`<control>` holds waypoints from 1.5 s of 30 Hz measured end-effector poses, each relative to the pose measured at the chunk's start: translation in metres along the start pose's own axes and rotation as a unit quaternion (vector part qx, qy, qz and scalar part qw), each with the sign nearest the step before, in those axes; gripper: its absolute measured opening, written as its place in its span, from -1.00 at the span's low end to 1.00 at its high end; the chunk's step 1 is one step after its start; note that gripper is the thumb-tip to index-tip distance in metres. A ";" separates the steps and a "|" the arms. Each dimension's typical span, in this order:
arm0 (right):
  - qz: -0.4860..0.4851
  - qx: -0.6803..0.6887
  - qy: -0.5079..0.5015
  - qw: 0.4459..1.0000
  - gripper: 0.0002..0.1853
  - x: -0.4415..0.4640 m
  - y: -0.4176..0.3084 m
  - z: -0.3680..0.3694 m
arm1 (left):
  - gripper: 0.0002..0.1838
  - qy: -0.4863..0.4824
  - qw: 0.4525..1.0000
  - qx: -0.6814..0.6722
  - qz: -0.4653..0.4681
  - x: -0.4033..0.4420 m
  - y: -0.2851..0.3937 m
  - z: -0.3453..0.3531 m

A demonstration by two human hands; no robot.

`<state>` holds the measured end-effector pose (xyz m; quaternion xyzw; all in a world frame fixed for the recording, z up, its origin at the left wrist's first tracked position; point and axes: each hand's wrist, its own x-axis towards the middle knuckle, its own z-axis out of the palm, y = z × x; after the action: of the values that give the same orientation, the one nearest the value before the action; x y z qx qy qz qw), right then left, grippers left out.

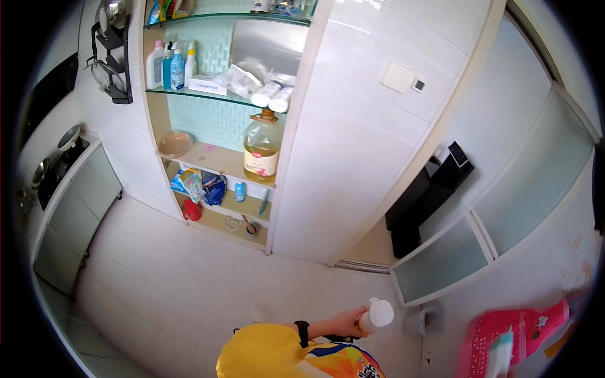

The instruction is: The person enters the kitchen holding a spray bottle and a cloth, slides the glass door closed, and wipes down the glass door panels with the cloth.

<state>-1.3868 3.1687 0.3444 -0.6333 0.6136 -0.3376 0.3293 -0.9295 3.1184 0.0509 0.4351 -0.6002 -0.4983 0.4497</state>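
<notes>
My left hand (346, 322), with a black band on its wrist and a yellow sleeve behind it, is closed around a white-lidded container (380, 313). I see the lid mostly from above, with a small tab at its edge; little of the body shows. At the bottom right, a white bottle with a teal top (500, 354) stands out in front of a pink patterned bag (485, 327). Only a bit of my right hand (505, 375) shows at the frame's lower edge, at the base of that bottle. Its fingers are mostly cut off.
Built-in shelves (214, 165) hold several spray bottles, a large oil jug (262, 145), a bowl (176, 144) and packets. A stove counter (82, 173) runs along the left. A sliding glass door (441, 264) and a small bin (432, 320) are at the right.
</notes>
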 end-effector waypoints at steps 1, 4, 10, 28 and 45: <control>0.052 0.127 -0.006 0.991 -0.51 0.053 -0.005 0.069 | -0.26 0.030 0.999 0.027 0.002 -0.012 0.006 -0.031; 0.012 0.217 -0.266 0.939 -0.44 0.173 -0.080 0.254 | -0.28 0.074 0.990 0.086 -0.087 -0.058 0.014 -0.122; 0.015 0.236 -0.541 0.807 -0.60 0.262 -0.256 0.527 | -0.33 0.308 0.917 0.231 -0.102 -0.176 0.025 -0.249; 0.019 0.536 -0.507 0.674 -0.39 0.236 -0.407 0.754 | -0.27 0.645 0.731 0.176 -0.139 -0.292 0.021 -0.161; -0.382 0.130 -0.407 0.819 -0.20 0.263 -0.066 0.439 | -0.41 0.101 0.957 0.263 -0.063 0.102 0.045 -0.119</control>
<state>-0.9800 2.9086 0.1618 -0.8477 0.0828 -0.2244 0.4734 -0.8389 3.0004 0.1181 0.6233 -0.6327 -0.3031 0.3453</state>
